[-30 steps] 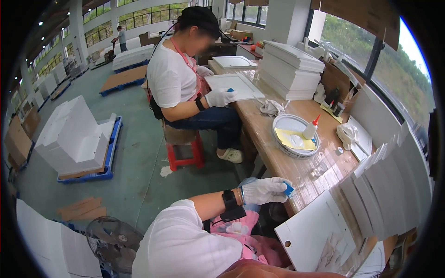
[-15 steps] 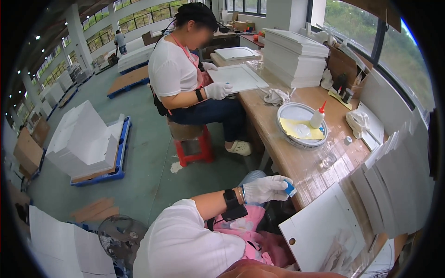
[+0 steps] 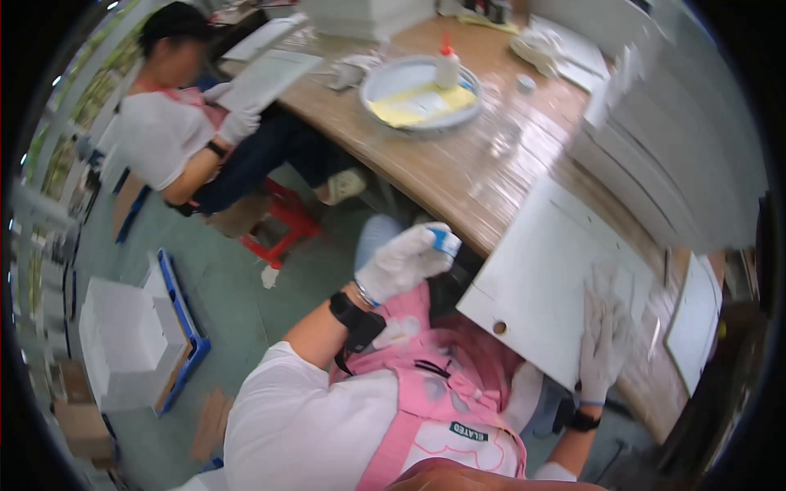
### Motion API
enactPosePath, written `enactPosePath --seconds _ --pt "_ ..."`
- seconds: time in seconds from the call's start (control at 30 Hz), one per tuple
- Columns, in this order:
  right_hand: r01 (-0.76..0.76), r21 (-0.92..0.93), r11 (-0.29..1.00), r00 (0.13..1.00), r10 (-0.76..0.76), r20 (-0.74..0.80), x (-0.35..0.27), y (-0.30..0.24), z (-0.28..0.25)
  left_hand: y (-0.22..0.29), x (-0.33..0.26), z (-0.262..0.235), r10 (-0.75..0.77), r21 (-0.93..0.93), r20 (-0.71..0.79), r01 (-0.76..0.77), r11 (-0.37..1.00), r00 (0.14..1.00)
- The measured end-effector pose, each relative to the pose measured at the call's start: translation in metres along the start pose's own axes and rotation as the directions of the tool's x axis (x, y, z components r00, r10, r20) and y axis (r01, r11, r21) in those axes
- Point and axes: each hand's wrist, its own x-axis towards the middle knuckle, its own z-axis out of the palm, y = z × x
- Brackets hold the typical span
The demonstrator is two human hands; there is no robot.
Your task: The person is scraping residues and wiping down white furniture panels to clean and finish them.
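Note:
My left hand (image 3: pixel 403 263), in a white glove, is raised off the table's near edge with its fingers closed around a small blue-and-white block (image 3: pixel 446 242); its exact kind is unclear. A white panel (image 3: pixel 548 270) with a round hole near one corner rests on the table and juts past its edge towards my lap. On the panel's right side lies my gloved right hand (image 3: pixel 604 348), fingers stretched out and somewhat blurred by motion.
On the wooden table (image 3: pixel 344 123) stands a round white lid (image 3: pixel 385 82) with yellow paper and a red-tipped bottle (image 3: pixel 447 67). White panels (image 3: pixel 647 147) are stacked at the right. A co-worker (image 3: pixel 172 123) sits at the far left, holding another panel (image 3: pixel 270 79).
The view has swung down and towards the right. My right hand now shows clearly on the panel. The blue-and-white block stays in my left hand.

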Motion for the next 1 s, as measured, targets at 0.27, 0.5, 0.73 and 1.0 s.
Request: enactPosePath --seconds 0.27,0.5,0.73,1.0 --pt "-0.017 -0.020 1.000 0.992 0.014 -0.127 0.000 0.009 0.017 -0.017 0.015 -0.021 -0.201 -0.141 0.029 0.203 0.969 0.979" --pt "-0.047 -0.042 0.998 0.995 0.043 -0.088 -0.003 0.017 0.021 -0.026 -0.002 0.008 -0.020 0.444 -0.167 0.093 0.891 0.986" --pt "-0.022 -0.041 0.999 0.990 0.016 -0.139 -0.003 0.015 0.021 -0.040 0.003 0.031 0.196 0.897 -0.076 -0.018 0.441 0.978" --pt "-0.023 -0.020 1.000 0.990 0.020 -0.139 0.000 0.013 0.019 -0.044 0.011 0.026 0.265 0.979 0.201 -0.189 -0.073 0.943"
